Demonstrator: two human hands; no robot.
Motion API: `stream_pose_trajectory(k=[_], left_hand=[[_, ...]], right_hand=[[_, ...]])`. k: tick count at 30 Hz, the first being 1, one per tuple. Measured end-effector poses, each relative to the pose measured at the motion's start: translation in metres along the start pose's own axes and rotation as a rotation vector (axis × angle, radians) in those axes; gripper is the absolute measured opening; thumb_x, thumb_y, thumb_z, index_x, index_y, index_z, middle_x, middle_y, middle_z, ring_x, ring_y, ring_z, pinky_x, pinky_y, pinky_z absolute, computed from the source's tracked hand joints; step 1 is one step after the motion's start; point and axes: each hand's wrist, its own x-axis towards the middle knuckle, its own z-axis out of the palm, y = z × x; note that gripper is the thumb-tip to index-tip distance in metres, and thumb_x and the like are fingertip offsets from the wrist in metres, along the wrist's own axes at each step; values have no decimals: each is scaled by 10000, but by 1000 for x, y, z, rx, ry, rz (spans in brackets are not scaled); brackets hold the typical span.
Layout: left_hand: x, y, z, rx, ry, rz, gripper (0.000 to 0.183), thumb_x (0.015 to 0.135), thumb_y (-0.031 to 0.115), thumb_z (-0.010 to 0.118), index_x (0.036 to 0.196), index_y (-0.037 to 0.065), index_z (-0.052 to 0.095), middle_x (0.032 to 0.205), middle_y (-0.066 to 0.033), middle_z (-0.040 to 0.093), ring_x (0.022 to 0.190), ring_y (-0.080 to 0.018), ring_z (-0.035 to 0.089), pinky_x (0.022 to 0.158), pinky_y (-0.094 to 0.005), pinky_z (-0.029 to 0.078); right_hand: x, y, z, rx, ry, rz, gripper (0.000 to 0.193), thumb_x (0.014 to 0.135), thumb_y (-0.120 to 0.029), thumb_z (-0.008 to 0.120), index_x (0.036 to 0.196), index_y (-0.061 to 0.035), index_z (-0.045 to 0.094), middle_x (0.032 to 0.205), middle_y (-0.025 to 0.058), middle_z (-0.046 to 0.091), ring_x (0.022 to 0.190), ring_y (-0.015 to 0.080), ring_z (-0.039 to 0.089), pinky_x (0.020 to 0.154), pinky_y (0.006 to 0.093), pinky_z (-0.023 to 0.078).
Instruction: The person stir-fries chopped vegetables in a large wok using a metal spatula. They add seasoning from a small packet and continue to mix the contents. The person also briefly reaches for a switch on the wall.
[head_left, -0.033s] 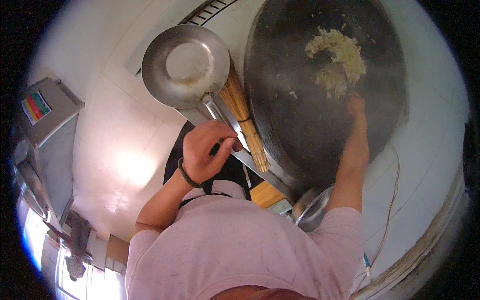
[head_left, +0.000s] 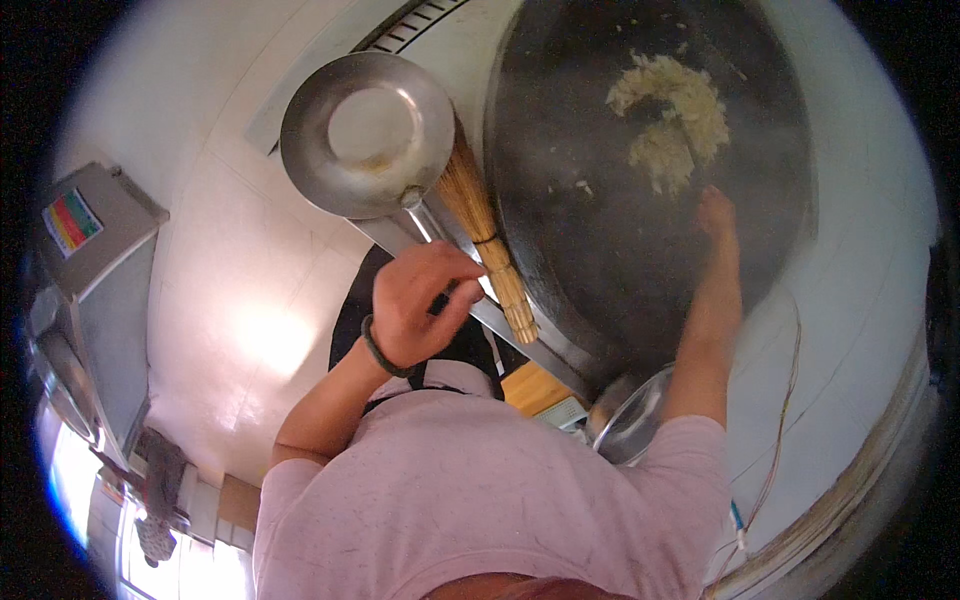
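Observation:
Over the large dark wok (head_left: 600, 270), my right hand (head_left: 713, 212) is closed round a thin dark cooking tool (head_left: 691, 150). Its far end is among pale shredded food (head_left: 700, 95); steam blurs it and I cannot make out its exact kind. The food lies in a curved heap, with small bits scattered about it. My left hand (head_left: 420, 295), a dark band at its wrist, hovers by the handle of a steel frying pan (head_left: 370, 130). Its fingers are loosely curled, with the thumb apart from the forefinger, and it covers the handle's end. I see nothing held in it.
A straw whisk brush (head_left: 485, 235) lies between the pan and the wok. At the wok's near edge stands a clear bowl (head_left: 635, 415). A thin cable (head_left: 790, 390) runs over the tiled counter at right. A grey metal cabinet (head_left: 105, 260) stands at far left.
My left hand has shifted slightly right, now covering the brown handle end that showed before. My right hand stays over the wok, and the food heap looks nearly the same.

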Motion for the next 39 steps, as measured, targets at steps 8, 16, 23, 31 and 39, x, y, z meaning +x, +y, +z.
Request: stream_pose_trajectory(k=[8, 16, 23, 31, 39], left_hand=[[33, 33, 72, 47, -179, 255, 218, 689, 130, 653, 881, 52, 584, 815, -92, 559, 758, -267, 557, 615, -341, 443], [17, 32, 64, 217, -279, 48, 215, 696, 76, 638, 903, 51, 582, 857, -95, 597, 784, -291, 566, 664, -373, 455], [27, 36, 75, 66, -252, 112, 188, 718, 119, 628, 891, 58, 588, 810, -89, 586, 744, -273, 560, 629, -368, 444], [99, 27, 120, 289, -307, 357, 414, 681, 261, 667, 1032, 80, 540, 1033, -85, 544, 1032, -266, 490, 857, -378, 403], [142, 47, 125, 161, -335, 446, 440, 675, 287, 665, 1039, 77, 533, 1023, -102, 531, 1003, -277, 494, 842, -389, 409]], right_hand=[[-190, 15, -65, -318, -235, 106, 385, 792, -202, 533, 1163, -105, 507, 1152, 151, 517, 1047, 323, 505, 851, 426, 425], [-32, 32, 5, -315, 181, 186, 364, 784, -347, 540, 1013, -65, 550, 905, 174, 617, 853, 345, 596, 695, 451, 480], [-105, 7, -62, -261, 121, 280, 299, 801, -357, 522, 1020, -167, 591, 946, 134, 620, 872, 313, 600, 725, 443, 471], [-41, 59, -36, -537, 150, 231, 315, 839, -298, 468, 998, -53, 584, 865, 137, 628, 807, 308, 615, 668, 421, 493], [-55, -35, -93, -516, 142, 8, 338, 861, -298, 443, 1191, -240, 488, 832, 136, 629, 735, 321, 617, 623, 430, 493]])
